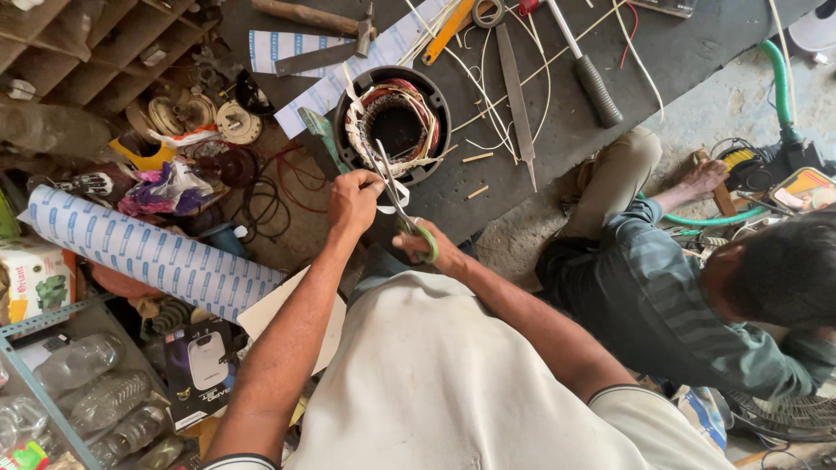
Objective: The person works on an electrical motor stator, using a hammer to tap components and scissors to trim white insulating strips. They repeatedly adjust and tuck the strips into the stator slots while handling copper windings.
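Standing over the bench (697, 52), the person reaches both forearms forward from the chest, elbows bent, so the hands meet just below the stator (394, 124) near the bench's front edge. The left hand (353, 202) has its fingers pinched narrow on a small white paper strip (392, 193). The right hand (425, 244) is closed through the green handles of one pair of scissors (402, 204), whose blades point up and away toward the stator and cross the strip.

The stator is a round black shell with a dark bore, ringed by copper-red windings and pale paper slips sticking out of its slots. It sits on the dark bench top, just beyond the hands.

Farther back on the bench lie one hammer (326, 22), one long file (517, 100), one tool with a ribbed grey grip (592, 83) and loose white strings.

One blue-patterned paper roll (148, 252) lies off the bench to the left. A second person in a striped shirt (670, 296) crouches on the floor at the right.
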The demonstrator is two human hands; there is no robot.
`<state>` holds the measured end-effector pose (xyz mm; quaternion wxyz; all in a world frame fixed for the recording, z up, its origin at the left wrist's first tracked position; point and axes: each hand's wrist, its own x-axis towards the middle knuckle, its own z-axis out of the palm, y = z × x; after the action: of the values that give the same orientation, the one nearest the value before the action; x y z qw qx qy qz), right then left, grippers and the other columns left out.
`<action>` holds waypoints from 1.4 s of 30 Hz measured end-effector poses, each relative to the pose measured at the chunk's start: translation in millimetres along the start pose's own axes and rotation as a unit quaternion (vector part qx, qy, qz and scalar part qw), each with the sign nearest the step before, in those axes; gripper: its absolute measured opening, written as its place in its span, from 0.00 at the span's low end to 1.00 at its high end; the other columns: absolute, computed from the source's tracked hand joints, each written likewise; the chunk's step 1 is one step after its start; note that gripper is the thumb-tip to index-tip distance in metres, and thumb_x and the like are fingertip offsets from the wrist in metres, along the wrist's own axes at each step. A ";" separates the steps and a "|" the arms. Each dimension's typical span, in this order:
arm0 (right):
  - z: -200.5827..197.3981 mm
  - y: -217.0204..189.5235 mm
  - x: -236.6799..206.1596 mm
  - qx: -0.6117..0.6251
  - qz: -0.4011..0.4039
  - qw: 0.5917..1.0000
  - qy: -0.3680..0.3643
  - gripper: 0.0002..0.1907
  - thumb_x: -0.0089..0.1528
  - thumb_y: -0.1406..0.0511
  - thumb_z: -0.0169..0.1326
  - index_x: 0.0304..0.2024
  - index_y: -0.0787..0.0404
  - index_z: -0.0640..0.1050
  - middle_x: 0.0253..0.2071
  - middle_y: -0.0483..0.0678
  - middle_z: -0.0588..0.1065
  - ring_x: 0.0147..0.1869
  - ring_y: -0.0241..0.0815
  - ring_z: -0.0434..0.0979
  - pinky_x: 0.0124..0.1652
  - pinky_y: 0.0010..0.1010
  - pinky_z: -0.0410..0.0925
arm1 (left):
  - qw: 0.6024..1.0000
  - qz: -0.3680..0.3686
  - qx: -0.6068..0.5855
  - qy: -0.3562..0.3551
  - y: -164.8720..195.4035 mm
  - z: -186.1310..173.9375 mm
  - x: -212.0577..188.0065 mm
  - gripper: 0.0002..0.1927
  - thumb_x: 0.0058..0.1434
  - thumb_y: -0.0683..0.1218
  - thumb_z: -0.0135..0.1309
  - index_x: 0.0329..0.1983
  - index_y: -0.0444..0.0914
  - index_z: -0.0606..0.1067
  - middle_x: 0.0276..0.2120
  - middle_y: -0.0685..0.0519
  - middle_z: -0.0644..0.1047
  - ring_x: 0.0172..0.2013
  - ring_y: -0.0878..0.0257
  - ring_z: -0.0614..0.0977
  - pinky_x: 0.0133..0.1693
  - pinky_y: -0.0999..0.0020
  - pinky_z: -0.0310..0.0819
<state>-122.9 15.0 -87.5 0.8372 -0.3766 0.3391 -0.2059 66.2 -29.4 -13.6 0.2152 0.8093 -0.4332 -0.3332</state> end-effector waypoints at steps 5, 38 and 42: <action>2.0 -4.4 -1.6 0.012 0.002 1.000 0.012 0.16 0.61 0.57 0.63 0.32 0.54 0.69 0.22 0.36 0.64 0.24 0.29 0.62 0.23 0.24 0.56 | 0.998 0.060 -0.012 -0.004 -3.8 -1.0 1.2 0.08 0.55 0.47 0.63 0.37 0.41 0.85 0.32 0.49 0.84 0.32 0.58 0.85 0.37 0.62 0.75; -92.0 -40.3 -126.5 -0.150 0.006 0.989 -0.017 0.25 0.54 0.49 0.68 0.35 0.62 0.75 0.27 0.43 0.70 0.30 0.33 0.70 0.29 0.26 0.66 | 0.840 0.476 0.238 0.101 6.3 -4.3 -21.2 0.03 0.62 0.45 0.62 0.38 0.47 0.80 0.41 0.61 0.75 0.45 0.61 0.75 0.48 0.55 0.59; -72.7 -42.5 -113.9 -0.143 0.022 0.989 -0.013 0.25 0.53 0.48 0.66 0.36 0.60 0.75 0.28 0.42 0.72 0.30 0.33 0.73 0.29 0.25 0.70 | 0.896 0.416 0.133 0.087 9.3 -7.6 -20.9 0.01 0.59 0.45 0.61 0.34 0.45 0.80 0.37 0.60 0.78 0.40 0.60 0.78 0.45 0.56 0.60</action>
<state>-257.3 20.9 -43.1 0.7832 -0.4874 0.3627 -0.1321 58.1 -16.3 4.9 0.2616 0.6025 -0.7497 -0.0806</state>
